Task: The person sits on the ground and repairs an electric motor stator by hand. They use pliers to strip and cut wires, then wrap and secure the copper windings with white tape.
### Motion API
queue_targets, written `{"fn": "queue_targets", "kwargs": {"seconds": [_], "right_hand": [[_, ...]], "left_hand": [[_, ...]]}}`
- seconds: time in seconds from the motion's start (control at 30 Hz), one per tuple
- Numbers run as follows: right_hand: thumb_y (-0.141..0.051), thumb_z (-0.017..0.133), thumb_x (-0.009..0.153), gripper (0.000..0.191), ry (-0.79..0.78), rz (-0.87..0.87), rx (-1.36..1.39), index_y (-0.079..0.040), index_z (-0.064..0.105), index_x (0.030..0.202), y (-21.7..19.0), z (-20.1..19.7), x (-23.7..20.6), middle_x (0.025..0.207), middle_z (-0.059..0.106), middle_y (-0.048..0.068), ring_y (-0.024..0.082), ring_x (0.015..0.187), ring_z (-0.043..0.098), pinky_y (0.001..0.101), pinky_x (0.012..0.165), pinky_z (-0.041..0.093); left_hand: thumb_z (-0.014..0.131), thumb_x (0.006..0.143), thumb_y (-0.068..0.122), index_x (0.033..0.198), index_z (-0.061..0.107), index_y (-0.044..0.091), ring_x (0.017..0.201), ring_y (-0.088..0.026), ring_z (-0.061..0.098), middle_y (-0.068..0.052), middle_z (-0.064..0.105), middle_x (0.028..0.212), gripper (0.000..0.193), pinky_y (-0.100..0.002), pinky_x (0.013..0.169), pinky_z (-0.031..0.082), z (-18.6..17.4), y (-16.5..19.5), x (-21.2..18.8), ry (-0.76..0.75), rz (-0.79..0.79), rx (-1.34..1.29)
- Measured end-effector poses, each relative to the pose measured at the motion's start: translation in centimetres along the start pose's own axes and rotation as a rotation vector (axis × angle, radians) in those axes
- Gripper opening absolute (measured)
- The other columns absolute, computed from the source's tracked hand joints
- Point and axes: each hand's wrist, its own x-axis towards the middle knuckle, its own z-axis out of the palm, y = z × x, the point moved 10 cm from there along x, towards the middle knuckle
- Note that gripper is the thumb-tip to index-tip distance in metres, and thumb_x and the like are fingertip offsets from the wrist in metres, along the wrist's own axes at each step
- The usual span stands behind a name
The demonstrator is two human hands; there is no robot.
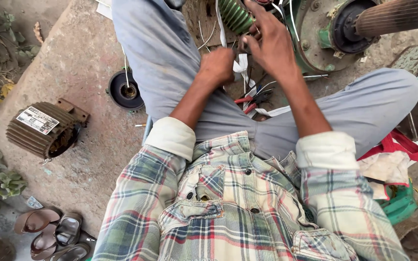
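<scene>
I sit on concrete with a green ribbed motor (pixel 234 15) between my knees. My left hand (pixel 217 66) is closed in a fist around white tape or wire (pixel 241 65) just below the motor. My right hand (pixel 268 41) reaches over the motor's open end, fingers spread and curled onto its windings. Thin white wires (pixel 286 14) trail from the motor. Red-handled pliers (pixel 249 102) lie on the ground between my legs, below both hands.
A brown finned motor housing (pixel 43 128) lies at left. A round black end cap (pixel 126 90) sits beside my left thigh. A green motor with a rusty rotor (pixel 359 21) stands top right. Sandals (pixel 54 232) rest bottom left; rags and a green container (pixel 397 203) at right.
</scene>
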Motion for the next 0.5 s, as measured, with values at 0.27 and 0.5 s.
{"fn": "queue_targets", "kwargs": {"seconds": [0.27, 0.5], "right_hand": [[-0.019, 0.062, 0.111, 0.02, -0.045, 0.44, 0.741, -0.002, 0.069, 0.121, 7.5, 0.8, 1.2, 0.103, 0.078, 0.007, 0.015, 0.088, 0.078, 0.028, 0.074, 0.063], [-0.008, 0.049, 0.111, 0.015, 0.034, 0.343, 0.768, -0.003, 0.056, 0.124, 6.9, -0.1, 0.9, 0.096, 0.074, 0.009, 0.014, 0.079, 0.073, 0.0268, 0.07, 0.061]], "left_hand": [[0.067, 0.088, 0.005, 0.123, 0.069, 0.009, 0.097, -0.038, 0.07, -0.017, 0.07, 0.108, 0.035, -0.048, 0.081, 0.056, -10.8, 1.7, -2.5, 0.776, 0.358, -0.583], [0.071, 0.088, 0.013, 0.108, 0.075, 0.014, 0.092, -0.038, 0.068, -0.014, 0.068, 0.104, 0.02, -0.051, 0.074, 0.052, -11.9, 4.1, 0.1, 0.85, 0.504, -0.381]]}}
